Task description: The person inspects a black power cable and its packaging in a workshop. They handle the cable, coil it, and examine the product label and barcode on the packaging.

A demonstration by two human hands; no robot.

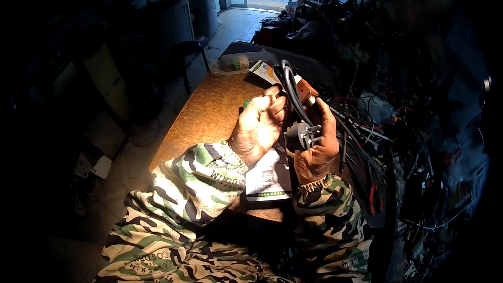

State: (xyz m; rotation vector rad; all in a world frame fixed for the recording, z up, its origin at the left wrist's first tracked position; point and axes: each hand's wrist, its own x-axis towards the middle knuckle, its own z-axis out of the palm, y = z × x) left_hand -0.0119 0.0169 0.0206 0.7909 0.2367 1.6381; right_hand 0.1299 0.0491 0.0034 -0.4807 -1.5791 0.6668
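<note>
A black power cord (295,94) loops upward between my two hands, over the table. Its three-prong plug (302,135) lies against the palm side of my right hand (324,149). That hand is closed around the cord's plug end, with a fingertip raised to the pale knob of a small orange-red block (305,90). My left hand (260,126) is closed, fingers curled in toward the cord and the block. What its fingertips grip is hidden. Beneath the hands lies a white printed card (268,178) with a square code.
The wooden table (196,112) has a clear plastic tray (238,64) at its far end, beside a white and orange card (264,72). Tangled wires (367,131) and red-handled pliers (372,198) crowd the right. A dark stool (187,50) stands beyond the table's left edge.
</note>
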